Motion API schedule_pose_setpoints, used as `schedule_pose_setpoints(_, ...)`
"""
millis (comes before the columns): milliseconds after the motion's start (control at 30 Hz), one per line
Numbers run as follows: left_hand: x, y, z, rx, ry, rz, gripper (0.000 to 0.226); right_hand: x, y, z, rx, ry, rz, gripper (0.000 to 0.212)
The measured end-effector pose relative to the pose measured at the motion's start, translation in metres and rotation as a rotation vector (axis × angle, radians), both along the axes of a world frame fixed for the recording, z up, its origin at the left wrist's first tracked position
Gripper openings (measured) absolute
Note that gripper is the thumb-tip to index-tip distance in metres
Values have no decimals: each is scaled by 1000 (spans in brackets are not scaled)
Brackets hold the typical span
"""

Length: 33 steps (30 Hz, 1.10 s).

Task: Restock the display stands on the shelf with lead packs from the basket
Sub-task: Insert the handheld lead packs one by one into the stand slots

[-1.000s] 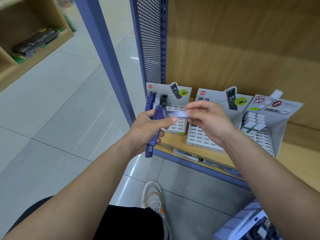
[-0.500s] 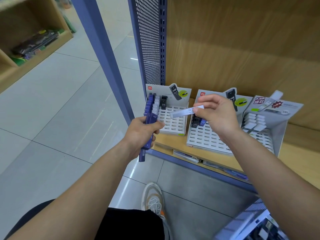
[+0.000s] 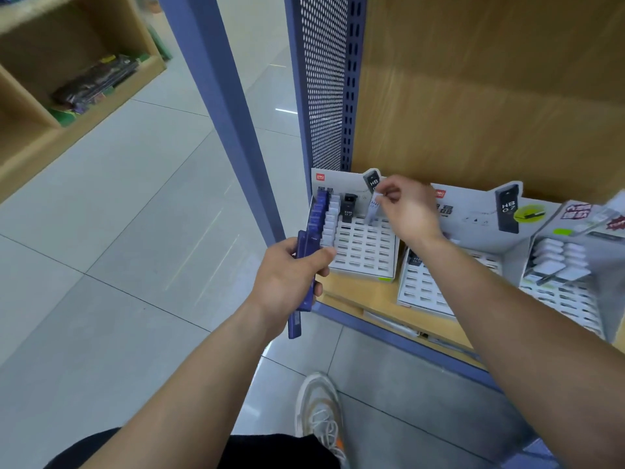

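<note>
My right hand (image 3: 407, 207) pinches a pale lead pack (image 3: 372, 208) by its top, holding it upright over the back row of the left display stand (image 3: 363, 248). That stand has a column of blue packs, a column of white packs and one black pack (image 3: 348, 209) at its left. My left hand (image 3: 290, 275) grips a bundle of blue lead packs (image 3: 303, 280) just in front of the stand's left corner. Two more slotted stands, the middle stand (image 3: 422, 289) and the right stand (image 3: 571, 265), sit to the right on the wooden shelf (image 3: 351, 294).
A blue shelf upright (image 3: 230, 106) and a perforated side panel (image 3: 321, 82) border the shelf on the left. The basket's corner (image 3: 537, 458) shows at bottom right. My shoe (image 3: 319, 414) is on the tiled floor. Another wooden shelf unit (image 3: 67, 79) stands far left.
My right hand carried the pale pack leftward from the middle stand to the left stand and turned it upright. My left hand stayed near the stand's corner with the blue packs.
</note>
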State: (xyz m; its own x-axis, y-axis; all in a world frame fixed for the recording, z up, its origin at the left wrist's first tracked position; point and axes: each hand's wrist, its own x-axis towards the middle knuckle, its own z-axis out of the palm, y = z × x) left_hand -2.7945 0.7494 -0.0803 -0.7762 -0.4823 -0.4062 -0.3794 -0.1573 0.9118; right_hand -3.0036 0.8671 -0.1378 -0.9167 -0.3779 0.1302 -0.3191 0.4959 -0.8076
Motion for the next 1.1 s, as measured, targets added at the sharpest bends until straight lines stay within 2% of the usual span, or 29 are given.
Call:
schedule_pose_setpoints(333,-7,5,-3,37,-12,22,15,-2,-11,-32,-82,144,4,7)
schedule_pose_setpoints(500,-9,7,-2,36,-7,21,14,-5,-9,-40,-42,205,37,7)
schedule_pose_setpoints(633,-8,7,-2,57,-8,30,16,-7,-8,-39,117,342,140,17)
schedule_pose_setpoints(767,-9,7,0,105,-8,43,22,-2,-6,-35,207,223,174,29)
schedule_pose_setpoints(900,-10,6,1,121,-4,45,24,22,7,-1,61,106,110,26)
schedule_pose_setpoints(1000,-10,9,5,80,13,-38,24,59,23,41,-184,-212,193,13)
schedule_pose_setpoints(1100,-9,17,10,73,34,-136,26,86,38,78,-267,-485,346,16)
